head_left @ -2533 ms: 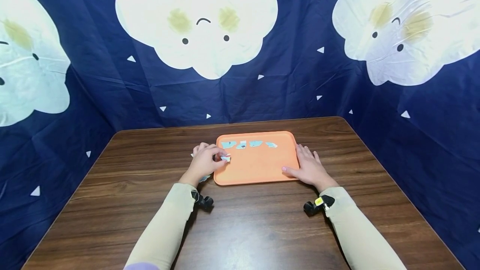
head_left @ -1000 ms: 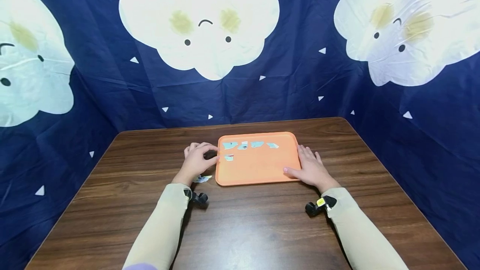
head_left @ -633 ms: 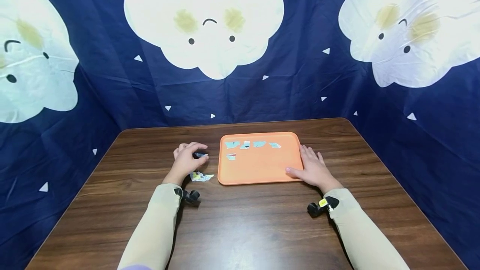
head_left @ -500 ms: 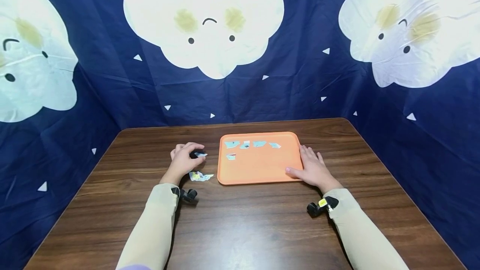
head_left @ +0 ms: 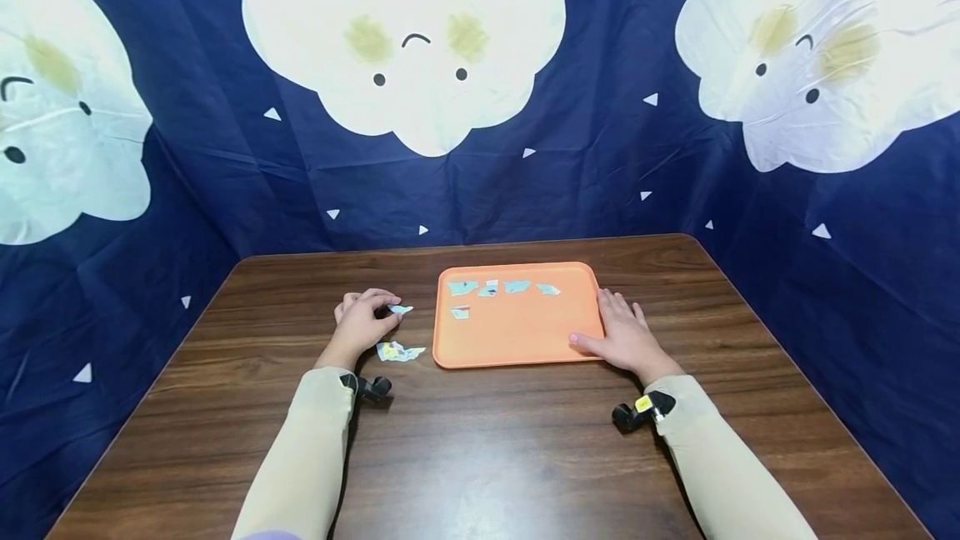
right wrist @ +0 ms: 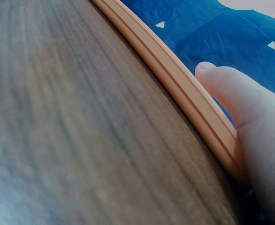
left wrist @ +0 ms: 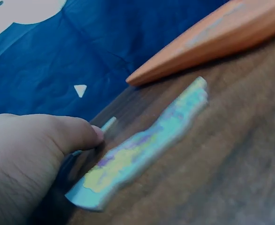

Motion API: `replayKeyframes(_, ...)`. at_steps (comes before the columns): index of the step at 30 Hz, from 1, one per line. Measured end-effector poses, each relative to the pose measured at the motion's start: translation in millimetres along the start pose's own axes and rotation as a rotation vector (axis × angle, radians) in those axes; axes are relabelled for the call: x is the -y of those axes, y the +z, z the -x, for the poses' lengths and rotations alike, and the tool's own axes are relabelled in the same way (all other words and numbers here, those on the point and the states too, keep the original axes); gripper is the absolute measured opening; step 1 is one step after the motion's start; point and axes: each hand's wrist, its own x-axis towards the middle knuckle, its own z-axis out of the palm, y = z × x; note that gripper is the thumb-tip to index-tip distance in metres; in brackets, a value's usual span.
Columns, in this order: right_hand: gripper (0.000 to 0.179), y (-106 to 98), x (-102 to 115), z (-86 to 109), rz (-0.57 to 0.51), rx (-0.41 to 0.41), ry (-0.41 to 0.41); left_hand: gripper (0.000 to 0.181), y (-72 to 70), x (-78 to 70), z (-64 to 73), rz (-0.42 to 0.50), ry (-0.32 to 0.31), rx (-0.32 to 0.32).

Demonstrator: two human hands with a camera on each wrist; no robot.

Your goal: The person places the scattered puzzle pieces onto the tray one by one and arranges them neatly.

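Note:
Left of the orange tray (head_left: 517, 332), my left hand (head_left: 362, 325) pinches a small pale-blue torn piece of paper (head_left: 402, 309) between thumb and fingers. In the left wrist view the thumb covers most of that small piece (left wrist: 109, 123), and the fingers behind it are hidden. A longer torn piece of paper (head_left: 399, 352), blue with yellow and purple print, lies on the table just nearer than this hand. My right hand (head_left: 626, 336) rests at the tray's right edge, fingers straight along its outside and thumb over the rim. The right wrist view shows that thumb (right wrist: 222, 84) above the rim.
Several torn paper pieces lie in a row along the tray's far side, among them a left one (head_left: 462, 287) and a right one (head_left: 548, 289). A single piece (head_left: 460, 312) sits below that row. Behind the brown wooden table (head_left: 487, 448) hangs a blue cloth (head_left: 480, 198).
My left hand let go of a piece on the tray, moved left to the small piece on the table, and its thumb and fingers closed in on it. The right hand stays at the tray.

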Motion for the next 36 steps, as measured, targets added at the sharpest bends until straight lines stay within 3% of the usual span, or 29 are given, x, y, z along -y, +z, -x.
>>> replayKeyframes(11,0.118,-2,2,2.2,-0.002,0.001,0.001,0.020,1.9,-4.2,0.8,-0.053,0.008,-0.034)
replayKeyframes(21,0.118,0,0,2.0,-0.006,0.007,0.016,0.017,3.7,-5.9,0.2,-0.150,0.115,-0.095)
replayKeyframes(28,0.117,0,0,0.8,-0.006,0.002,0.012,0.015,3.8,-10.4,0.7,-0.104,0.158,-0.138)
replayKeyframes(36,0.117,-1,1,0.3,-0.005,-0.001,0.008,0.014,10.9,-25.5,-0.2,-0.040,0.198,-0.161)
